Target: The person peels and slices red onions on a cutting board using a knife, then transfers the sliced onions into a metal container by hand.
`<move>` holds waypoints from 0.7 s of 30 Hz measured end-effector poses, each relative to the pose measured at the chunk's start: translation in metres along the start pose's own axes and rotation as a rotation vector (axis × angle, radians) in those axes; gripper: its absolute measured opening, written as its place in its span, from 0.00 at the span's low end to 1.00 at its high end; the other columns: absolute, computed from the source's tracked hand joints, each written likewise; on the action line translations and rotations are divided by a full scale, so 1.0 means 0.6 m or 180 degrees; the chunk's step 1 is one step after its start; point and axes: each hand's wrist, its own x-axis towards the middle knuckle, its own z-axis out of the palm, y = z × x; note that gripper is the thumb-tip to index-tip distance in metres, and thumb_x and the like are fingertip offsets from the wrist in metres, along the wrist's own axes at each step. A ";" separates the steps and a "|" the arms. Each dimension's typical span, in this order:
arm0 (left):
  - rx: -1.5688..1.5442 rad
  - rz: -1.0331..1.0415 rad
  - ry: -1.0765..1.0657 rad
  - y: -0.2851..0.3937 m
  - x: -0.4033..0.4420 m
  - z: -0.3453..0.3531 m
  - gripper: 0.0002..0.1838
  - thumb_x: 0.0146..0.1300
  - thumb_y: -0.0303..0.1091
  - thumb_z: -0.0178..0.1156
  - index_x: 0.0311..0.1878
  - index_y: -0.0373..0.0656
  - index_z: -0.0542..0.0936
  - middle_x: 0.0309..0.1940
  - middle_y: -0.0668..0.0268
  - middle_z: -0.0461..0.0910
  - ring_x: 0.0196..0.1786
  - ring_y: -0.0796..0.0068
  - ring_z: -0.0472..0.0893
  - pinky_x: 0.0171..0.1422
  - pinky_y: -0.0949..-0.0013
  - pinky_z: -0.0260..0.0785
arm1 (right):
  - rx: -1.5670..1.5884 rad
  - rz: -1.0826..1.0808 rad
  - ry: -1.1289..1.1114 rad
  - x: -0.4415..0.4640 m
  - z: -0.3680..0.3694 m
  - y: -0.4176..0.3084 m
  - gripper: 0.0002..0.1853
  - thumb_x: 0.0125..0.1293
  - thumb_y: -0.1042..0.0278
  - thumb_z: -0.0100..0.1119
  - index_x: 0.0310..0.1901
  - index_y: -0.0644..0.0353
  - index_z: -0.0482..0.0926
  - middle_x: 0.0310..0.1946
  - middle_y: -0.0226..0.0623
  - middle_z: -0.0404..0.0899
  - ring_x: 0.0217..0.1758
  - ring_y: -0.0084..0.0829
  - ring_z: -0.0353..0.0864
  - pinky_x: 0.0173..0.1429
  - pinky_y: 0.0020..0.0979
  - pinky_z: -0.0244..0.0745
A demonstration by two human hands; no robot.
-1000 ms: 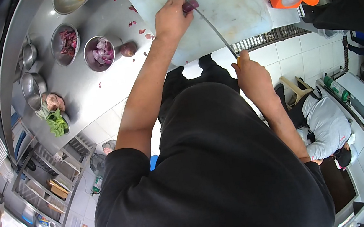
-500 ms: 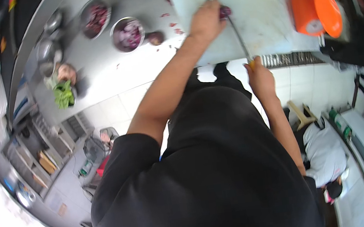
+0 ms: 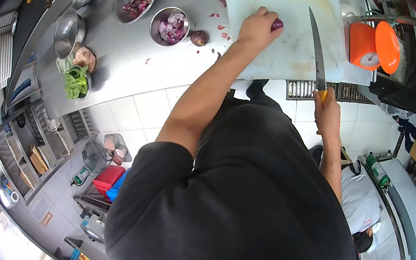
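Note:
My left hand [image 3: 259, 28] is closed round a peeled red onion [image 3: 277, 25] on the white cutting board [image 3: 293, 61]; the onion's right side shows past my fingers. My right hand [image 3: 327, 114] grips the yellow handle of a long knife [image 3: 318, 52]. Its blade points away from me over the right part of the board, apart from the onion. Left of the board lies an unpeeled red onion [image 3: 199, 38]. It sits beside a metal bowl [image 3: 155, 38] of cut onion pieces. Another metal bowl [image 3: 119, 16] behind it holds dark red onion skins.
An orange kitchen scale [image 3: 363, 46] stands right of the board. Bits of onion skin [image 3: 225, 36] are scattered on the steel counter [image 3: 121, 68]. Leafy greens [image 3: 77, 83] sit in a container near the left edge. Other people [image 3: 361, 194] are in the background at right.
The knife has come away from the onion, and my right hand has moved right and toward me. My left hand still holds the onion. The whole view has shifted.

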 end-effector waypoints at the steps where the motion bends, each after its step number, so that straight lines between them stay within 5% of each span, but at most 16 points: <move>1: -0.0220 -0.0062 0.0119 0.003 -0.013 -0.023 0.20 0.64 0.42 0.76 0.56 0.45 0.88 0.48 0.59 0.84 0.50 0.53 0.88 0.59 0.55 0.82 | -0.0004 0.0055 -0.0029 0.000 -0.003 -0.003 0.19 0.82 0.55 0.61 0.53 0.66 0.72 0.30 0.62 0.85 0.35 0.66 0.86 0.36 0.57 0.78; 6: 0.0335 -0.0030 0.1475 -0.034 -0.089 -0.177 0.20 0.59 0.39 0.81 0.52 0.42 0.89 0.40 0.59 0.85 0.43 0.59 0.88 0.48 0.59 0.82 | -0.0077 -0.0471 0.0119 0.005 0.007 0.009 0.19 0.82 0.56 0.62 0.50 0.67 0.72 0.29 0.63 0.84 0.35 0.66 0.86 0.35 0.55 0.77; 10: 0.0855 -0.0789 0.1660 -0.107 -0.141 -0.278 0.23 0.59 0.41 0.83 0.54 0.41 0.88 0.43 0.59 0.86 0.41 0.62 0.86 0.46 0.61 0.81 | -0.0041 -0.0587 -0.0034 0.009 0.012 -0.007 0.18 0.81 0.57 0.63 0.48 0.67 0.71 0.28 0.62 0.83 0.34 0.66 0.85 0.34 0.56 0.76; 18: 0.1176 -0.0182 0.1504 -0.106 -0.177 -0.258 0.20 0.61 0.36 0.80 0.55 0.44 0.88 0.51 0.58 0.86 0.42 0.55 0.87 0.47 0.59 0.82 | -0.0063 -0.0563 -0.0144 0.014 0.015 -0.017 0.19 0.81 0.56 0.63 0.47 0.68 0.73 0.28 0.62 0.83 0.33 0.65 0.85 0.35 0.55 0.76; 21: 0.0993 -0.0787 0.0183 -0.050 -0.202 -0.203 0.24 0.65 0.31 0.72 0.64 0.45 0.82 0.63 0.54 0.79 0.53 0.50 0.87 0.56 0.55 0.84 | -0.0006 -0.0482 -0.0112 0.014 0.020 -0.008 0.20 0.81 0.55 0.64 0.47 0.68 0.72 0.29 0.62 0.84 0.35 0.66 0.85 0.36 0.56 0.76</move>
